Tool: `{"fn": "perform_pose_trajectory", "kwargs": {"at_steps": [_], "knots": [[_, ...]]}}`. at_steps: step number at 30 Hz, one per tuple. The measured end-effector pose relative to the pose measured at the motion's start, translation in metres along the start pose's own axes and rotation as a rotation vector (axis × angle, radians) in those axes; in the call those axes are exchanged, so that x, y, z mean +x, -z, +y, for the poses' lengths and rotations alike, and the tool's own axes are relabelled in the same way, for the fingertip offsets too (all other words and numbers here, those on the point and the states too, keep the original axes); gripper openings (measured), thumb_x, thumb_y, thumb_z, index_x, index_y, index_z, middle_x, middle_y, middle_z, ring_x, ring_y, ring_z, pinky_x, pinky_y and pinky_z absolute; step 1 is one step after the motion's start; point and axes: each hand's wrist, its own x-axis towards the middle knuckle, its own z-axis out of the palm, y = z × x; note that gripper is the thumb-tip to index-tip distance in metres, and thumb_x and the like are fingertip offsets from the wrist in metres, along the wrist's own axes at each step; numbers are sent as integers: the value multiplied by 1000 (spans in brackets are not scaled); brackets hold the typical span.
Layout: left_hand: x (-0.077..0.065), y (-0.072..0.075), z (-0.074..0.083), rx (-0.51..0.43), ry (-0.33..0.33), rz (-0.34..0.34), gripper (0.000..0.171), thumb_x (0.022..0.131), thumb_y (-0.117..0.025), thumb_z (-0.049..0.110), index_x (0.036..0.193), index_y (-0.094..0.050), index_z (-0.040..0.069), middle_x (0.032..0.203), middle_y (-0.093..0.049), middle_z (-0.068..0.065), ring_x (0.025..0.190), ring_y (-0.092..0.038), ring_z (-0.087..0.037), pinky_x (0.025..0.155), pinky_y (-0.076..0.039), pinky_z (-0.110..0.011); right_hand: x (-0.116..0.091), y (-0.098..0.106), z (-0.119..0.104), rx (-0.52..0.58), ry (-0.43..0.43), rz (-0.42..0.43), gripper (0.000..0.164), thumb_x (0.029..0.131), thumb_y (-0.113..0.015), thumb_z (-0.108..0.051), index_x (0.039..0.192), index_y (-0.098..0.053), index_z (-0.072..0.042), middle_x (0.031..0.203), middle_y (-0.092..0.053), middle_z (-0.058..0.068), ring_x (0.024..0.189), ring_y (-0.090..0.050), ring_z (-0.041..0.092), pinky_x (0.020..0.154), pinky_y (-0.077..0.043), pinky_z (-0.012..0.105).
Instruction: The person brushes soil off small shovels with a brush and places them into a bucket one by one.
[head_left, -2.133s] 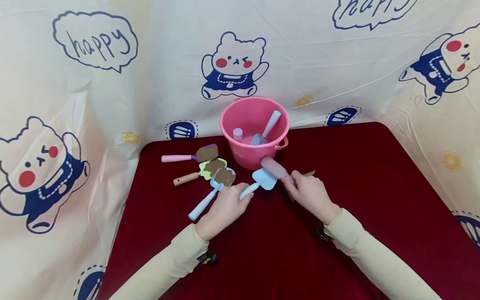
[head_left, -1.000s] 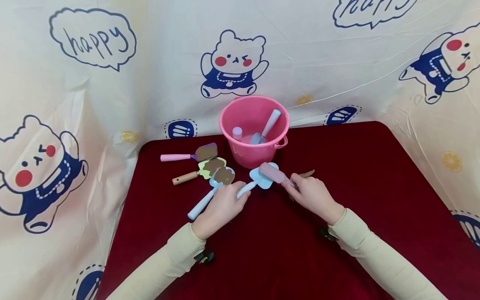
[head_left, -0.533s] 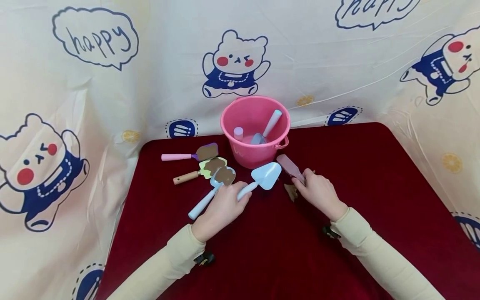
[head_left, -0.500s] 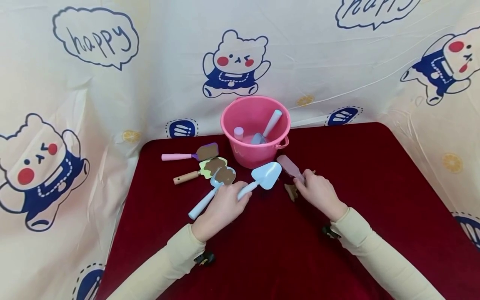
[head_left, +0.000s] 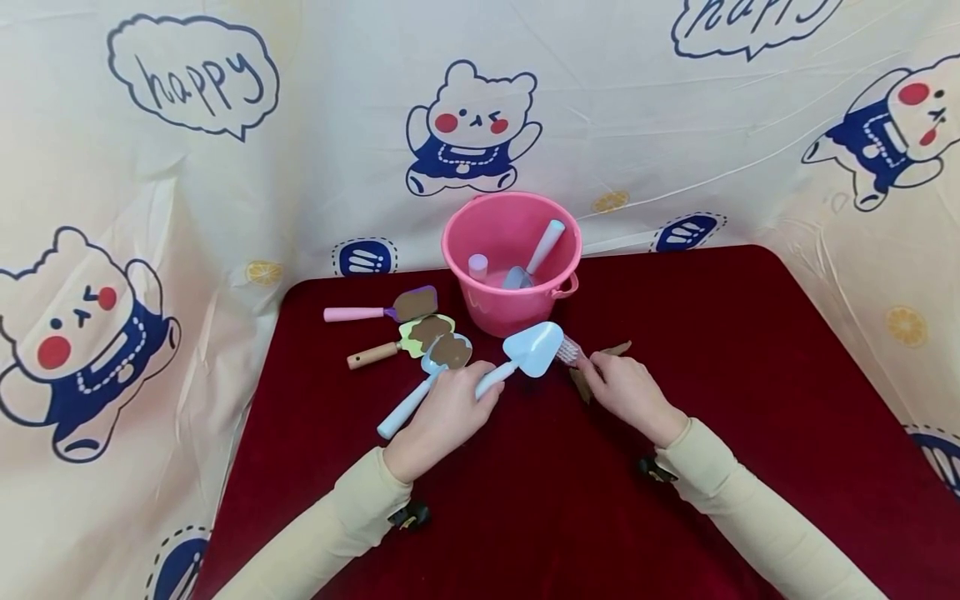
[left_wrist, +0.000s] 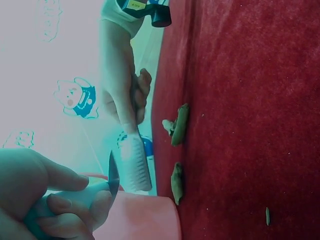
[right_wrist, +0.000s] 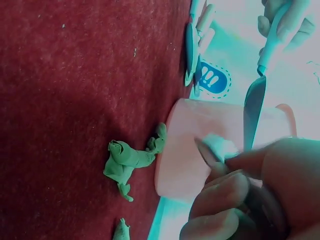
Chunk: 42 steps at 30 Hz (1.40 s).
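L hand (head_left: 446, 408) is gripping blue trowel (head_left: 534, 348), R hand (head_left: 636, 396) is clutching brush (head_left: 571, 352) nr it, pink bucket (head_left: 495, 308) is standing behind

Three brown-bladed trowels (head_left: 408, 342) lay toward the far left corner of the table (head_left: 525, 508). Near its far edge stood one bucket (head_left: 498, 313), two handles (head_left: 546, 246) showing inside (one just a stubby end). There were also one pale blue trowel (head_left: 533, 347), one brush (head_left: 572, 352) and at least two crumpled scraps (head_left: 617, 348).

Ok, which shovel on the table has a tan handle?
The green shovel, between the pink-handled purple shovel and the lying, blue-handled blue shovel.
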Motion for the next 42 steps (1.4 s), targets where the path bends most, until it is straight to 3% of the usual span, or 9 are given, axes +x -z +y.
{"fn": "perform_pose_trajectory", "kwargs": {"at_steps": [6,15,20,23,30,37,42], "knots": [[2,-1,0,11,-2,7,13,100,-70,12,107,-69,1,68,-55,3,48,-45,-6,47,-41,-24,-1,-2,-5,13,-4,-73,39,101,-67,-28,69,-49,-14,54,-42,-3,46,-39,11,46,-34,27],[3,-4,1,-2,-16,8,8,99,-69,11,101,-68,3,62,-49,4,47,-42,-6,46,-40,-24,-3,-9,-9,41,71,-155,30,95,-62,-18,69,-48,-18,54,-38,-9,48,-33,6,47,-32,26],[3,-4,0,-3,-36,-7,17,101,-66,10,85,-60,11,58,-41,7,45,-37,-3,45,-36,-22,0,-3,-2,15,9,-64,28,95,-60,-16,69,-49,-16,54,-41,-6,47,-36,9,45,-33,28],[4,-4,1,-7,-39,-4,21,101,-66,10,82,-57,12,58,-40,7,45,-36,-3,45,-36,-23,1,0,0,17,-16,-13,27,95,-60,-15,69,-49,-15,54,-43,-5,47,-37,10,45,-33,28],[7,-5,2,-4,-67,16,15,101,-65,10,86,-61,11,61,-41,6,49,-38,-5,47,-39,-24,0,-9,-7,24,49,-86,28,93,-58,-16,67,-45,-17,53,-37,-8,47,-34,7,46,-34,28],[5,-5,-1,1,-71,11,24,101,-65,8,80,-54,12,58,-40,6,46,-37,-4,45,-36,-23,1,-5,-7,-6,-10,49,30,94,-63,-17,68,-49,-15,54,-44,-6,46,-38,13,45,-35,32],[6,-5,2,-5,-80,27,15,100,-66,9,86,-61,9,60,-43,6,48,-38,-4,46,-38,-22,-1,-11,-10,22,18,-26,29,94,-59,-17,69,-46,-17,54,-38,-8,47,-34,9,45,-34,29]]}}
